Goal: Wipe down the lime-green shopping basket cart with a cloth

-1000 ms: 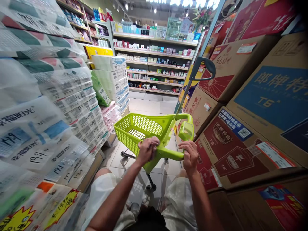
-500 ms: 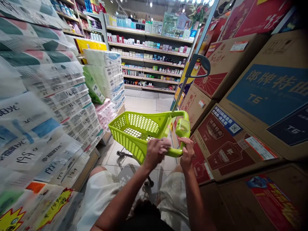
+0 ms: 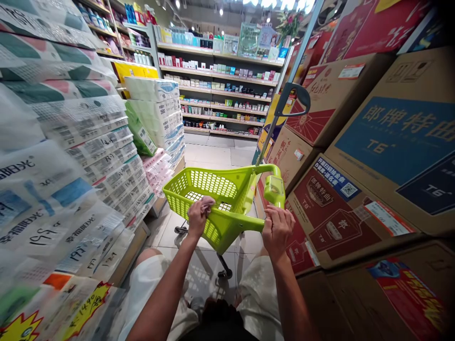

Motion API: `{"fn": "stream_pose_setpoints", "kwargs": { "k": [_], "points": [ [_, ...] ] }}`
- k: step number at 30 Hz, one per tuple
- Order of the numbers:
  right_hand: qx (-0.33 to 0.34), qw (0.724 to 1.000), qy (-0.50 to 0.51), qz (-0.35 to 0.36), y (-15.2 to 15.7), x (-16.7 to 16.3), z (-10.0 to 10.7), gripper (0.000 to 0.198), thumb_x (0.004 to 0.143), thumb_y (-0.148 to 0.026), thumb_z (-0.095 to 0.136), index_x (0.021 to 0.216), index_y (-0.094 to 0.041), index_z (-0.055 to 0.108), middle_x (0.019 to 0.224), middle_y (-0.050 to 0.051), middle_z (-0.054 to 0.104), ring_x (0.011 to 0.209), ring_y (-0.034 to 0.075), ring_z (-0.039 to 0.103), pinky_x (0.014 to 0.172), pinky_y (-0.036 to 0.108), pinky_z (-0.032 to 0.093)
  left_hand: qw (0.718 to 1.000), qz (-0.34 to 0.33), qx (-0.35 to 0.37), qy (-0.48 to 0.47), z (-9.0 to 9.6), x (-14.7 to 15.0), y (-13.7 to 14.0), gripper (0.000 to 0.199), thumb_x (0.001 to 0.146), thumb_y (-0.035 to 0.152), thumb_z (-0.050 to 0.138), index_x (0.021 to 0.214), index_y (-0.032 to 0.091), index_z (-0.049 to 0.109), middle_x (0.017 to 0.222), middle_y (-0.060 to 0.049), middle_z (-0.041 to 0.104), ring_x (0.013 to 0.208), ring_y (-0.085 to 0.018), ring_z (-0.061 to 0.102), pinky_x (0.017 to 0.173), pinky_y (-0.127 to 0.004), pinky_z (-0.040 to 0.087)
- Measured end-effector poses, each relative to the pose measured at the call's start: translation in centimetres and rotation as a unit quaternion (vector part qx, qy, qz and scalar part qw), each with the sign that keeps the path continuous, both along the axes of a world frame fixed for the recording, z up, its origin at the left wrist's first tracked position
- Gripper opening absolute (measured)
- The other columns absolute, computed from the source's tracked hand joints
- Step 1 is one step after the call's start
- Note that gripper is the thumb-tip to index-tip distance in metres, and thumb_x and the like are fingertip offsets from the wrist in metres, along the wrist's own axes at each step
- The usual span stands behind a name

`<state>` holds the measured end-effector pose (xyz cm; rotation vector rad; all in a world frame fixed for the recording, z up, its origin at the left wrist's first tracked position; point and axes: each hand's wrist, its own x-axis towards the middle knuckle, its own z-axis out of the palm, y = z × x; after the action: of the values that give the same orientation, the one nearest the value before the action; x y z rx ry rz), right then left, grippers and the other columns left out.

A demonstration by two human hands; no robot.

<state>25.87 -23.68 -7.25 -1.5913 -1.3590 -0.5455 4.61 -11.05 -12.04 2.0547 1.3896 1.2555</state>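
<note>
In front of my knees stands a small lime-green shopping cart (image 3: 199, 177), its perforated basket pointing up and to the left. My left hand (image 3: 197, 219) is closed on a crumpled pinkish-grey cloth (image 3: 206, 203) and presses it against the near rim of the basket. Wrapped round the near corner of the cart's handle is my right hand (image 3: 278, 231). A clear-topped green holder (image 3: 274, 185) sits on the handle just beyond that hand. Part of the white tile floor shows through the basket's holes.
Tall stacks of wrapped tissue packs (image 3: 103, 142) line the left. Printed cardboard cartons (image 3: 337, 203) are piled close on the right. A dark grey loop handle on a pole (image 3: 293, 100) rises behind the cart. Stocked shelves (image 3: 220, 90) stand across the far end.
My left hand has moved left with the cloth, from the handle's bar to the basket's rim. My right hand stays on the handle, and the cart has shifted slightly.
</note>
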Motion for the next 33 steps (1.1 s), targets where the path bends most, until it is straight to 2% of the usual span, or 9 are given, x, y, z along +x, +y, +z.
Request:
{"fn": "stream_pose_setpoints", "kwargs": {
  "k": [2, 7, 12, 18, 20, 24, 26, 30, 33],
  "points": [
    [0.001, 1.000, 0.003, -0.001, 0.1, 0.0, -0.1, 0.025, 0.089, -0.014, 0.046, 0.098, -0.023, 0.068, 0.111, 0.009, 0.073, 0.112, 0.029, 0.058, 0.112, 0.054, 0.036, 1.000, 0.012, -0.007, -0.007, -0.4, -0.1, 0.2, 0.021, 0.093, 0.023, 0.052, 0.105, 0.021, 0.069, 0.116, -0.015, 0.072, 0.121, -0.034, 0.061, 0.109, -0.057, 0.045],
    [0.019, 0.999, 0.001, -0.032, 0.3, -0.2, -0.5, 0.022, 0.087, -0.014, 0.049, 0.093, -0.023, 0.068, 0.106, 0.009, 0.072, 0.108, 0.031, 0.057, 0.111, 0.057, 0.035, 0.991, -0.125, 0.050, -0.007, -1.0, 2.1, -2.0, 0.027, 0.099, 0.027, 0.046, 0.112, 0.023, 0.069, 0.131, -0.013, 0.068, 0.133, -0.030, 0.056, 0.114, -0.052, 0.043],
    [0.008, 0.998, -0.012, 0.060, 0.5, 1.7, -0.7, 0.022, 0.090, -0.017, 0.046, 0.091, -0.024, 0.067, 0.107, 0.008, 0.071, 0.109, 0.028, 0.059, 0.107, 0.052, 0.042, 1.000, 0.012, 0.010, 0.015, -1.5, -0.1, 0.7, 0.024, 0.095, 0.024, 0.050, 0.107, 0.023, 0.070, 0.116, -0.014, 0.072, 0.120, -0.034, 0.061, 0.108, -0.056, 0.045],
    [0.000, 1.000, -0.018, 0.021, 1.6, 4.7, -0.4, 0.024, 0.091, -0.017, 0.044, 0.091, -0.023, 0.068, 0.106, 0.007, 0.074, 0.106, 0.027, 0.060, 0.104, 0.051, 0.040, 0.996, -0.066, 0.059, 0.023, -2.6, 0.6, 0.6, 0.024, 0.097, 0.030, 0.052, 0.113, 0.022, 0.068, 0.123, -0.012, 0.069, 0.120, -0.029, 0.060, 0.107, -0.046, 0.048],
    [-0.018, 0.999, -0.045, -0.003, 1.6, 5.0, -0.4, 0.024, 0.091, -0.015, 0.046, 0.096, -0.023, 0.068, 0.109, 0.006, 0.075, 0.106, 0.026, 0.063, 0.109, 0.052, 0.036, 0.998, -0.036, 0.050, 0.026, -3.0, -1.0, 1.3, 0.024, 0.096, 0.028, 0.052, 0.112, 0.022, 0.070, 0.121, -0.013, 0.070, 0.120, -0.030, 0.061, 0.108, -0.049, 0.047],
    [-0.043, 0.994, -0.104, 0.006, 1.7, 3.1, -0.8, 0.028, 0.092, -0.010, 0.047, 0.107, -0.021, 0.068, 0.114, 0.007, 0.075, 0.109, 0.023, 0.065, 0.117, 0.050, 0.031, 0.995, 0.093, 0.004, 0.020, -3.5, -3.5, 2.8, 0.022, 0.091, 0.026, 0.058, 0.108, 0.020, 0.071, 0.121, -0.017, 0.070, 0.121, -0.036, 0.061, 0.109, -0.057, 0.045],
    [-0.056, 0.990, -0.125, 0.023, 2.3, 1.1, -1.1, 0.027, 0.094, -0.012, 0.048, 0.111, -0.019, 0.068, 0.116, 0.009, 0.075, 0.110, 0.023, 0.065, 0.118, 0.048, 0.032, 0.997, 0.068, 0.018, 0.012, -3.5, -2.1, 1.9, 0.021, 0.093, 0.025, 0.057, 0.108, 0.021, 0.071, 0.121, -0.016, 0.071, 0.122, -0.035, 0.061, 0.110, -0.056, 0.045],
    [-0.107, 0.981, -0.151, 0.064, 3.8, -2.6, -1.7, 0.029, 0.096, -0.015, 0.051, 0.120, -0.018, 0.067, 0.120, 0.009, 0.075, 0.114, 0.024, 0.064, 0.120, 0.045, 0.029, 0.995, -0.056, 0.084, 0.004, -4.2, 1.1, -0.4, 0.026, 0.098, 0.029, 0.054, 0.116, 0.023, 0.071, 0.127, -0.013, 0.070, 0.128, -0.030, 0.058, 0.111, -0.050, 0.046],
    [-0.145, 0.974, -0.166, 0.054, 4.2, -3.1, -2.4, 0.028, 0.098, -0.018, 0.053, 0.121, -0.018, 0.068, 0.123, 0.010, 0.075, 0.117, 0.026, 0.062, 0.119, 0.043, 0.028, 0.995, -0.029, 0.096, 0.003, -5.3, -1.9, 0.7, 0.028, 0.098, 0.029, 0.050, 0.114, 0.023, 0.073, 0.123, -0.014, 0.071, 0.127, -0.031, 0.059, 0.113, -0.052, 0.044]
  ]
}}
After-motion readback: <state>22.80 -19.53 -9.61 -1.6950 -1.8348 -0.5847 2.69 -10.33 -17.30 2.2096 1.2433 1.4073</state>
